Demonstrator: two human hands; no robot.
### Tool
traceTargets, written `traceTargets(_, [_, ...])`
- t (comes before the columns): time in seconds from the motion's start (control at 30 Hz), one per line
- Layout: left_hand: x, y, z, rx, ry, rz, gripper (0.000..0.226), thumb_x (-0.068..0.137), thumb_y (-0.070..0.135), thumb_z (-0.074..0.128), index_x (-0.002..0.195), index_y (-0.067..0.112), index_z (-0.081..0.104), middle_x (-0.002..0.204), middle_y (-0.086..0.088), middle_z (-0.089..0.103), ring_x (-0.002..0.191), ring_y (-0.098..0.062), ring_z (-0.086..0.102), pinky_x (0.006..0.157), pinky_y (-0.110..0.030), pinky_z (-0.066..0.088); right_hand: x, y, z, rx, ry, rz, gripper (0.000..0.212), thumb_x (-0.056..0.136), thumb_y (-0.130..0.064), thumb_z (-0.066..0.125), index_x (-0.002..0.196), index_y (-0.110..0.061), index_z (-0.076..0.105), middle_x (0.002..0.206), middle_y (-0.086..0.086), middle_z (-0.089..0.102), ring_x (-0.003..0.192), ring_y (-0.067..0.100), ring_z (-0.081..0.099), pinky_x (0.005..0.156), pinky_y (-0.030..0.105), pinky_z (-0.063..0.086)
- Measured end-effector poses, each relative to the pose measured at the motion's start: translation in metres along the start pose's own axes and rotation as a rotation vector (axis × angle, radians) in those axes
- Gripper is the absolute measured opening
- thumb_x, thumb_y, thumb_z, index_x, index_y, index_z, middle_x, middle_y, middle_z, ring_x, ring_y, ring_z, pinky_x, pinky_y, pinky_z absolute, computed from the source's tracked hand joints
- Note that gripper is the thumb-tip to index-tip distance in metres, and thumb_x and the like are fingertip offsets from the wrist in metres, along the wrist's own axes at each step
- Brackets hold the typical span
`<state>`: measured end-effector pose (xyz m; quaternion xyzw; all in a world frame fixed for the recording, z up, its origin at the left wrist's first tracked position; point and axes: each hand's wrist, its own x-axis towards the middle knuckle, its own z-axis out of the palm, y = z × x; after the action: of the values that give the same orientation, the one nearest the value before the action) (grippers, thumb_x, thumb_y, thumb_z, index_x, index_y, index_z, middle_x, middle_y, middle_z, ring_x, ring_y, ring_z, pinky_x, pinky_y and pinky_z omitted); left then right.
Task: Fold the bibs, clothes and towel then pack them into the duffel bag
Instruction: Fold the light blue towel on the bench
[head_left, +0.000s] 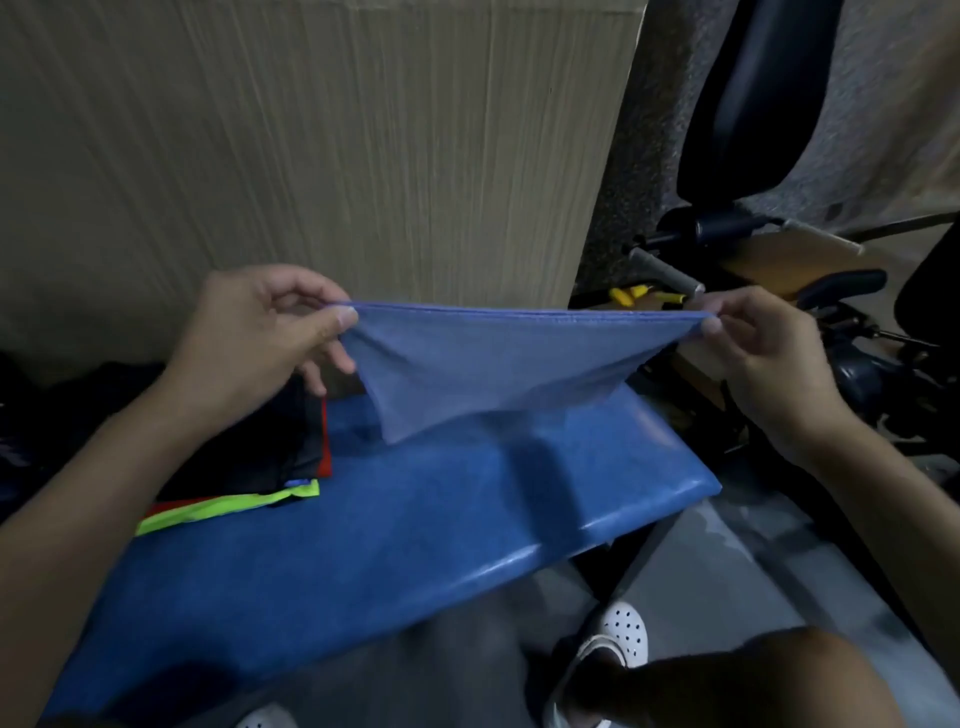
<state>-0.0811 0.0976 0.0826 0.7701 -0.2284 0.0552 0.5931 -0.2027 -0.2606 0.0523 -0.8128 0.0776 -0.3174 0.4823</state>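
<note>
Above the blue bench (415, 519) I hold a blue cloth (498, 358) stretched taut along its top edge, its middle sagging to just over the padding. My left hand (260, 332) pinches the left corner between thumb and forefinger, the other fingers loosely curled. My right hand (763, 353) pinches the right corner the same way. On the bench to my left lies a pile of folded clothes (270, 452), black on top with red and bright green edges showing beneath. Behind the cloth stands a tall cardboard box (311, 145); I cannot see inside it. To the right is black exercise gear (753, 93), and below it my white shoe (618, 631) on the floor.
</note>
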Motion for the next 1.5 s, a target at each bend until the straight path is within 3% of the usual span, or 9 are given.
traceTargets(0.13, [-0.046, -0.044, 0.009, 0.024, -0.098, -0.129, 0.006, 0.086, -0.007, 0.065, 0.086, -0.001, 0.066, 0.064, -0.020, 0.066, 0.050, -0.021, 0.066, 0.036, -0.026, 0.049, -0.044, 0.040, 0.002, -0.022, -0.183, 0.058, 0.009, 0.093, 0.006, 0.055, 0.097, 0.000, 0.061, 0.086, 0.006, 0.066, 0.081, 0.007, 0.059, 0.071, 0.012, 0.046])
traceTargets(0.27, [-0.093, -0.086, 0.014, 0.078, -0.220, -0.321, 0.009, 0.082, -0.012, 0.068, 0.082, -0.003, 0.068, 0.069, -0.020, 0.069, 0.052, -0.024, 0.068, 0.035, -0.029, 0.048, -0.093, 0.076, -0.003, -0.197, -0.420, 0.099, 0.027, 0.094, -0.002, 0.055, 0.086, -0.026, 0.065, 0.091, -0.007, 0.067, 0.084, 0.011, 0.062, 0.072, 0.022, 0.046])
traceTargets(0.37, [-0.110, -0.102, 0.015, 0.081, -0.284, -0.403, 0.012, 0.080, -0.015, 0.068, 0.079, -0.003, 0.066, 0.065, -0.017, 0.068, 0.047, -0.024, 0.065, 0.033, -0.025, 0.042, -0.112, 0.086, -0.003, -0.260, -0.464, 0.122, 0.033, 0.094, -0.002, 0.056, 0.086, -0.034, 0.059, 0.084, -0.010, 0.064, 0.071, 0.008, 0.057, 0.063, 0.014, 0.041])
traceTargets(0.63, [-0.087, -0.122, 0.032, 0.084, -0.105, -0.318, 0.008, 0.086, -0.006, 0.069, 0.085, 0.001, 0.067, 0.062, -0.004, 0.068, 0.042, -0.008, 0.053, 0.041, -0.012, 0.039, -0.093, 0.094, 0.024, -0.136, -0.279, 0.222, 0.015, 0.094, -0.004, 0.059, 0.085, -0.011, 0.068, 0.078, -0.003, 0.067, 0.070, -0.001, 0.057, 0.066, 0.010, 0.042])
traceTargets(0.73, [-0.072, -0.147, 0.042, 0.122, -0.029, -0.318, 0.013, 0.087, -0.001, 0.070, 0.084, 0.012, 0.067, 0.067, -0.001, 0.069, 0.052, -0.007, 0.058, 0.049, -0.016, 0.049, -0.073, 0.110, 0.048, -0.141, -0.183, 0.228, 0.012, 0.094, -0.005, 0.060, 0.085, -0.009, 0.068, 0.083, 0.002, 0.068, 0.070, 0.001, 0.055, 0.068, 0.013, 0.042])
traceTargets(0.9, [-0.058, -0.188, 0.057, 0.283, 0.029, -0.332, 0.022, 0.089, 0.006, 0.070, 0.078, 0.025, 0.065, 0.062, 0.008, 0.066, 0.041, -0.011, 0.054, 0.046, -0.028, 0.048, -0.050, 0.145, 0.086, -0.227, -0.141, 0.234, 0.017, 0.092, -0.005, 0.063, 0.080, -0.018, 0.064, 0.072, -0.004, 0.064, 0.063, 0.007, 0.054, 0.065, 0.022, 0.041])
traceTargets(1.07, [-0.054, -0.202, 0.068, 0.434, 0.093, -0.337, 0.022, 0.089, 0.016, 0.070, 0.078, 0.034, 0.063, 0.071, 0.009, 0.067, 0.046, -0.015, 0.059, 0.051, -0.036, 0.055, -0.041, 0.169, 0.100, -0.336, -0.155, 0.248, 0.011, 0.092, -0.009, 0.063, 0.085, -0.018, 0.065, 0.079, -0.004, 0.065, 0.080, 0.017, 0.062, 0.076, 0.029, 0.044])
traceTargets(1.23, [-0.049, -0.200, 0.074, 0.553, 0.115, -0.331, 0.007, 0.087, 0.018, 0.071, 0.085, 0.025, 0.070, 0.075, 0.013, 0.066, 0.075, -0.019, 0.067, 0.071, -0.042, 0.057, -0.034, 0.179, 0.105, -0.467, -0.198, 0.245, 0.007, 0.092, -0.011, 0.061, 0.091, -0.014, 0.067, 0.085, -0.003, 0.064, 0.086, 0.015, 0.057, 0.072, 0.019, 0.032])
traceTargets(1.5, [-0.039, -0.194, 0.081, 0.605, 0.117, -0.338, 0.005, 0.089, 0.015, 0.069, 0.085, 0.018, 0.071, 0.068, 0.016, 0.061, 0.072, -0.017, 0.064, 0.069, -0.038, 0.056, -0.029, 0.178, 0.109, -0.532, -0.185, 0.298, 0.005, 0.092, -0.018, 0.060, 0.088, -0.021, 0.063, 0.087, 0.002, 0.068, 0.091, 0.027, 0.061, 0.076, 0.037, 0.047])
